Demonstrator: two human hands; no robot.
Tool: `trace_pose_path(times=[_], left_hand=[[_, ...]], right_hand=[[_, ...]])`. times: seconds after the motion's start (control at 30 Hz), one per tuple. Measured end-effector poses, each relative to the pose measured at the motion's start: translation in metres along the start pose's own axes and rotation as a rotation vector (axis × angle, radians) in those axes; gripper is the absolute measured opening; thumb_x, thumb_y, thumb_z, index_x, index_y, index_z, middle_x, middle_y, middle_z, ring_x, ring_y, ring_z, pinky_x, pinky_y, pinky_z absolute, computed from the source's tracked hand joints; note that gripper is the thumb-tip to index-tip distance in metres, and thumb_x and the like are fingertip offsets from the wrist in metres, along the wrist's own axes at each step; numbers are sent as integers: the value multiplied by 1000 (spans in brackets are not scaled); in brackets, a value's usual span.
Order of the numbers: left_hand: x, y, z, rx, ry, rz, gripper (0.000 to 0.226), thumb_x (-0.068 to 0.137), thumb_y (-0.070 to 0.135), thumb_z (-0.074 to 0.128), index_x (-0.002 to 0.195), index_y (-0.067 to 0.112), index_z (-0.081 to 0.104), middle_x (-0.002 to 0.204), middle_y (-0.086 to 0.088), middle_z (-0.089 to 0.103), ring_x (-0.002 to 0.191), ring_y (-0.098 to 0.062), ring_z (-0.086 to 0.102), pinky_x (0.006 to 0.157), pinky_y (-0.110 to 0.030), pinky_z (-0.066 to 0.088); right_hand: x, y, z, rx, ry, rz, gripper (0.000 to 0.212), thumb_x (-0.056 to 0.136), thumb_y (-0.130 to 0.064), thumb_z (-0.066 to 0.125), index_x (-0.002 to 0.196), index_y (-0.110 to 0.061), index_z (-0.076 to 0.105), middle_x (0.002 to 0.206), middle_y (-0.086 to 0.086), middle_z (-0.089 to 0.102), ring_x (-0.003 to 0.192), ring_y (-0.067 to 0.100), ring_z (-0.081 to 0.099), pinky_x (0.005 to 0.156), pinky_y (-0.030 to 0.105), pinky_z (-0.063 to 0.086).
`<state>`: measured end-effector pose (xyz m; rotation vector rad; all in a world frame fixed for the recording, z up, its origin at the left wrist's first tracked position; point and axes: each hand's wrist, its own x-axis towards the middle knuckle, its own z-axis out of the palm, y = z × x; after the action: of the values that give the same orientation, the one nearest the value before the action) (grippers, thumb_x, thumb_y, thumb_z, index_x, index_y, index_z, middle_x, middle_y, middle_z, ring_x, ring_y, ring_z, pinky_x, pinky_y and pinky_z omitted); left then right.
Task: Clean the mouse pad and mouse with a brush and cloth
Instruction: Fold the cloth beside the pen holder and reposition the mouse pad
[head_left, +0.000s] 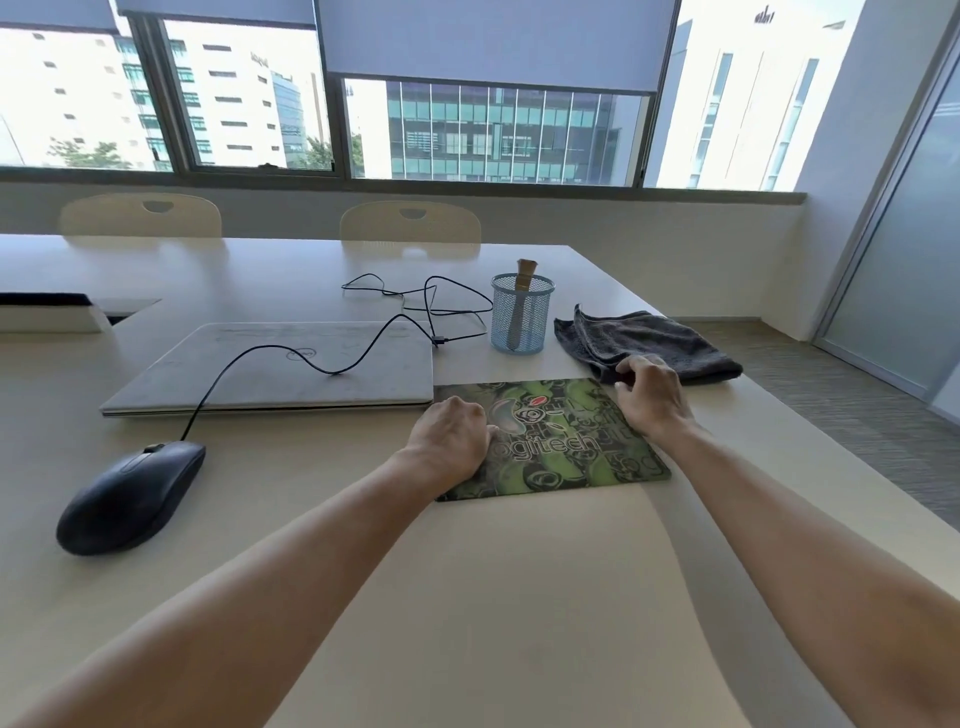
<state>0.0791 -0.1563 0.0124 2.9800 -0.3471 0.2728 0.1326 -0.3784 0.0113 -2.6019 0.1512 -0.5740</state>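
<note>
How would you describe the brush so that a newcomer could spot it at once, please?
Start at the closed silver laptop on the pale table. Right of it stands a blue mesh cup, beside a dark grey cloth. The brush stands inside that cup, its tan end poking above the rim.

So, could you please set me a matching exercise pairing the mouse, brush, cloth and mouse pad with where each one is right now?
Things:
1. mouse
2. brush
3. cloth
4. mouse pad

Places:
A. upright in the blue mesh cup
B. beneath the left hand
C. off to the left, in front of the laptop
D. heaped just beyond the right hand

Pairs: 1-C, 2-A, 3-D, 4-B.
</note>
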Motion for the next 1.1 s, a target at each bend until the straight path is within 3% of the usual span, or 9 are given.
trace_pose_path(times=[0.13, 0.33, 0.43, 0.6, 0.73, 0.87, 1.1], left_hand=[[1, 5, 1, 25, 2, -9, 41, 98, 32, 40, 110, -2, 59, 116, -19, 61, 110, -32, 56, 92, -34, 42], [6, 15, 1, 36, -34, -47, 42, 99, 31, 37, 118, -3, 55, 125, -21, 54, 117, -33, 51, 96, -35, 41], [6, 17, -1, 19, -35, -63, 42, 99, 30, 36, 118, -3, 54, 125, -21, 53, 117, -33, 50, 96, -35, 41], [2, 20, -1, -22, -29, -66, 42, 101, 25, 32, 123, -6, 49, 130, -24, 49, 124, -33, 43, 102, -34, 33], [2, 14, -3, -151, -29, -66, 36, 99, 23, 37, 105, -5, 59, 116, -25, 58, 110, -35, 53, 92, -37, 42], [-5, -5, -22, -229, 61, -86, 34, 98, 25, 40, 96, 0, 64, 100, -20, 65, 86, -30, 60, 71, -34, 43], [-43, -124, -73, -232, 371, -338, 27, 93, 26, 46, 106, 16, 67, 110, -18, 66, 104, -36, 60, 83, -36, 46]], right_hand=[[9, 4, 2, -117, -202, 49, 40, 96, -21, 47, 132, -5, 49, 140, 13, 47, 128, 30, 42, 104, 33, 34], [20, 12, 4, -170, -287, 60, 41, 99, -16, 35, 139, -8, 42, 145, 9, 41, 131, 32, 39, 107, 35, 31], [23, 13, 5, -153, -248, 74, 39, 98, -12, 34, 134, -8, 48, 139, 13, 48, 125, 33, 44, 100, 35, 37], [14, -4, 2, -100, -6, 98, 28, 95, -7, 42, 107, -1, 65, 110, 21, 66, 102, 33, 60, 70, 27, 39], [2, -33, 1, -13, 46, 62, 20, 91, -9, 51, 98, -2, 68, 102, 19, 70, 96, 31, 63, 71, 28, 44], [-14, -82, 2, 98, -1, 4, 18, 90, -10, 55, 98, -3, 69, 100, 15, 71, 83, 21, 59, 68, 24, 42], [-75, -196, 13, 259, -261, -273, 19, 89, -12, 57, 95, -2, 71, 96, 15, 72, 82, 23, 63, 77, 27, 52]])
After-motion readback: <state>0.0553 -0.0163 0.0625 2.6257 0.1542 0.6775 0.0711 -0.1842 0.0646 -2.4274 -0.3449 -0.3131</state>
